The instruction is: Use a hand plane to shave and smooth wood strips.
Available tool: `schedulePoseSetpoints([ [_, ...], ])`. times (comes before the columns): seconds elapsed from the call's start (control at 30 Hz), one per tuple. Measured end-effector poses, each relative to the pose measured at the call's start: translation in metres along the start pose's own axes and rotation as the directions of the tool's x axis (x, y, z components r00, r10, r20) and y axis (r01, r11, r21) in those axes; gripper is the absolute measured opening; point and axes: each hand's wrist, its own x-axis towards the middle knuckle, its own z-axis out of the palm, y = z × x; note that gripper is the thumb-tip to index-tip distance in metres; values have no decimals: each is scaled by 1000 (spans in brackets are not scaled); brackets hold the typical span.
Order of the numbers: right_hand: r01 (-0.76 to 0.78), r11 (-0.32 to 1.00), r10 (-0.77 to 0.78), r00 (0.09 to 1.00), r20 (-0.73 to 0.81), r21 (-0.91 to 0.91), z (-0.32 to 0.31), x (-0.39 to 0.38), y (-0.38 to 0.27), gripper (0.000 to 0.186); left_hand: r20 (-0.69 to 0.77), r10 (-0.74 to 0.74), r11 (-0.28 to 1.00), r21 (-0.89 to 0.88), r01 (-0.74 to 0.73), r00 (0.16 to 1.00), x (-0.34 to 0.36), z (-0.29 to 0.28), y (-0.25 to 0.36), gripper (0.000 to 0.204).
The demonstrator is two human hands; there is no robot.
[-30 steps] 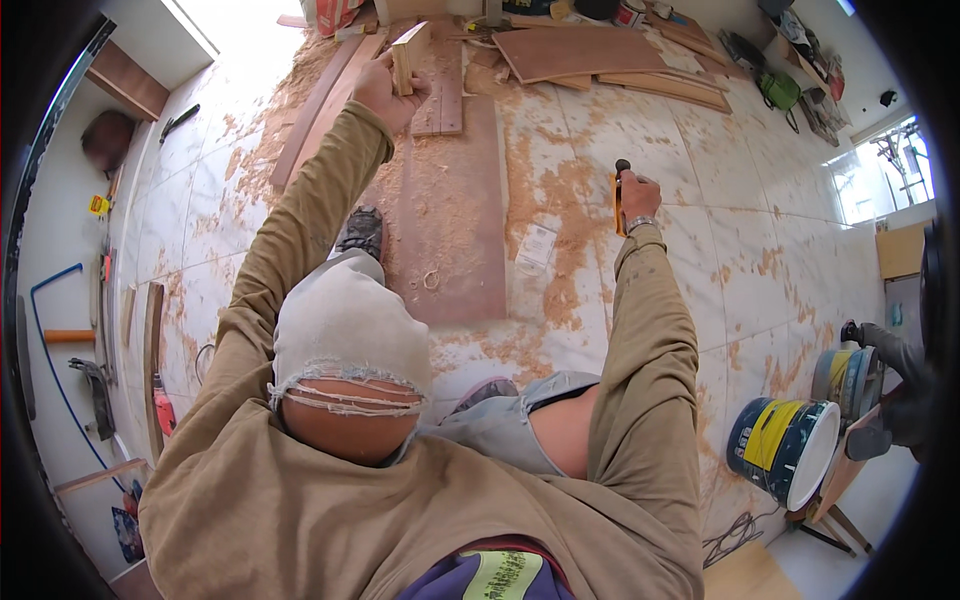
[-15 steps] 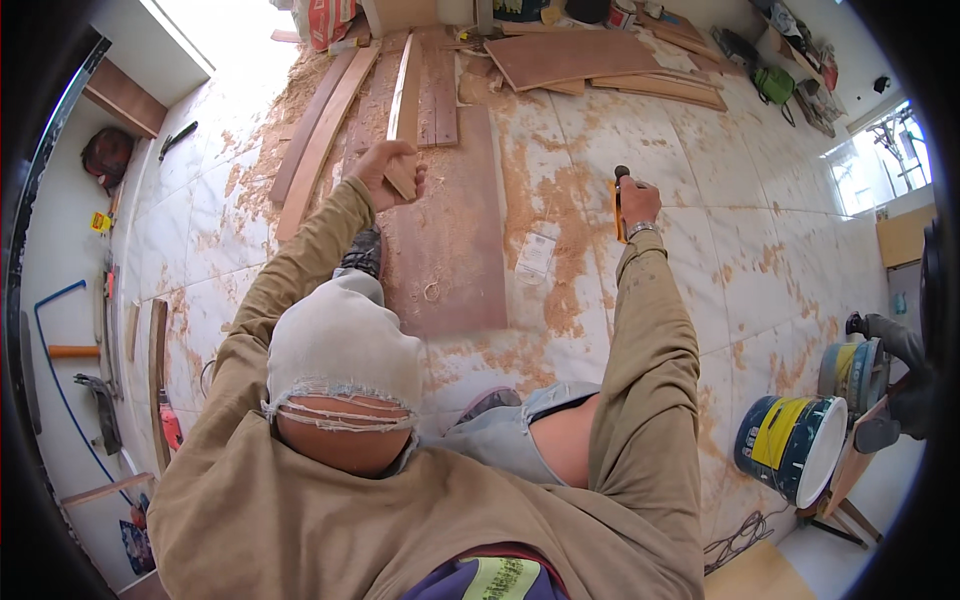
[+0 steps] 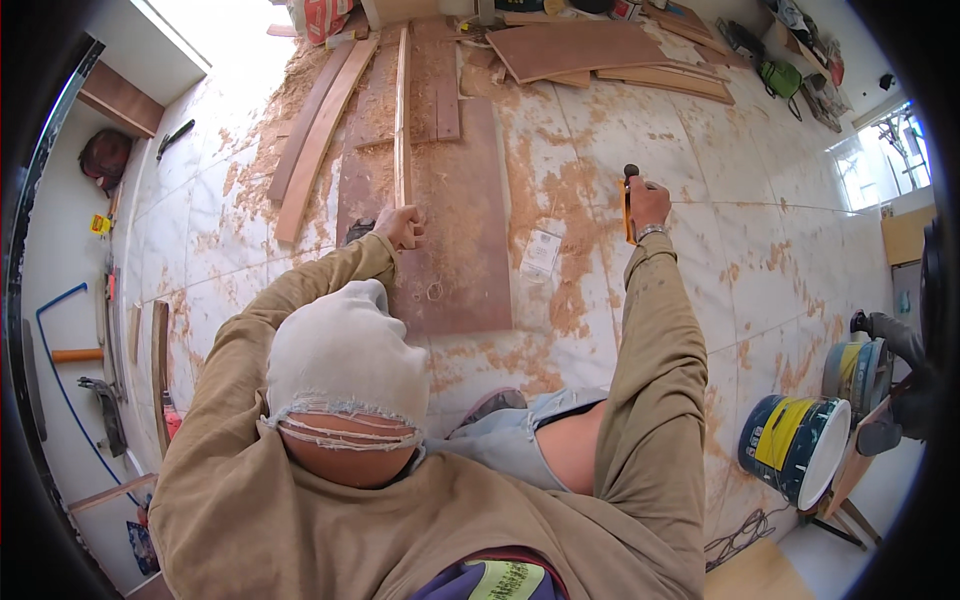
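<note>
My left hand (image 3: 402, 228) is closed around the near end of a long, narrow wood strip (image 3: 403, 120), whose pale edge faces up and which runs away from me. Beneath it lies a flat brown board (image 3: 460, 250) dusted with shavings. Off to the right, my right hand (image 3: 650, 203) grips a hand plane (image 3: 629, 208) with a dark knob and an orange-yellow side. The plane is over the tiled floor, apart from the strip; its underside is hidden.
Two loose planks (image 3: 322, 140) lie left of the board. Wider panels (image 3: 570, 50) are stacked at the far right. Wood shavings (image 3: 570, 290) cover the tiles. A paint bucket (image 3: 795, 447) stands at the right, and a hammer (image 3: 103, 410) lies at the left.
My left hand has come nearer to me, and the strip has turned from showing a wide face to showing its narrow edge. My right hand with the plane has barely shifted.
</note>
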Motion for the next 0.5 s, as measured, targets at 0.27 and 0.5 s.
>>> schedulePoseSetpoints([
  [0.27,-98,992,93,993,71,73,3,-10,-13,45,113,182,947,248,-206,977,27,-17,-6,16],
  [0.5,-11,999,9,999,38,33,6,-8,-18,43,75,346,474,846,-243,935,24,-27,-11,44],
])
